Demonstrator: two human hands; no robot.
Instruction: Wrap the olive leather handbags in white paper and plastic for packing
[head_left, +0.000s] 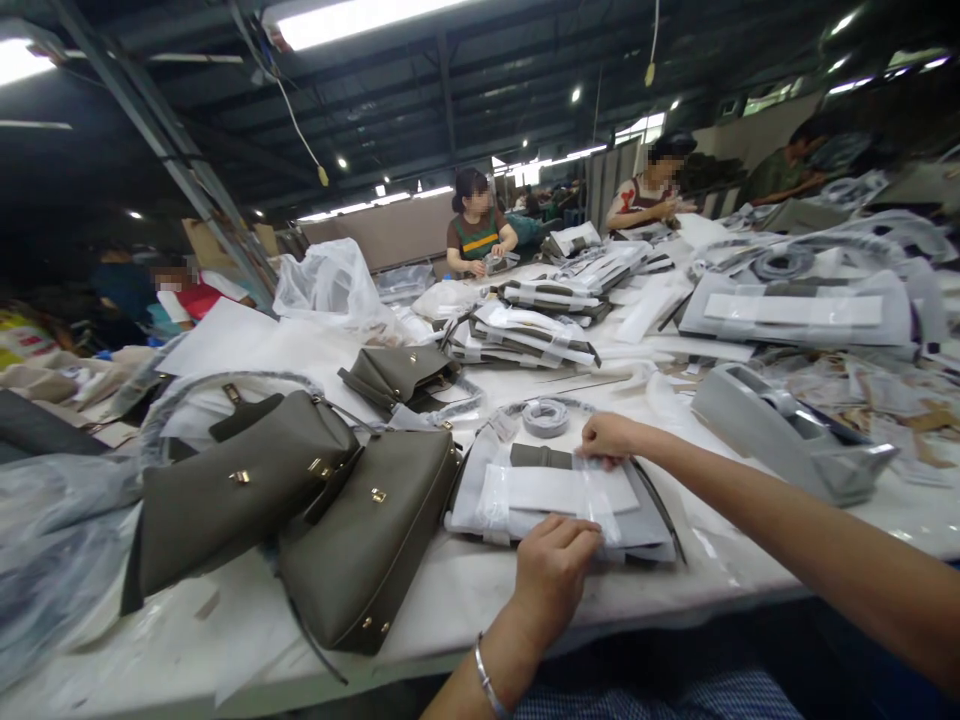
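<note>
Left hand (551,570): curled down on the near edge of the flat grey bag wrapped in white paper and clear plastic (559,500), fingertips pinching the wrap. Nothing lifted, just pinned.

Right hand (606,438): mostly closed, knuckles up, pressing on the far edge of that same wrapped bag next to its olive flap.

Where the bag is: flat on the white bench (480,590), right in front of me, between my two hands.

Step I'm on: looks like the wrapping stage to me, smoothing and holding the paper band in place.

Next move needs: I'd guess one hand keeping the paper pinned while the other frees up, or it'll spring loose.

Around it: grey roll of tape (545,416) just past my right hand; grey tape dispenser (787,430) off to the right; two unwrapped olive leather handbags (300,510) close on the left.

Room: bench edge is right under my left wrist, so not much slack toward me. Open space mostly to the right front.
</note>
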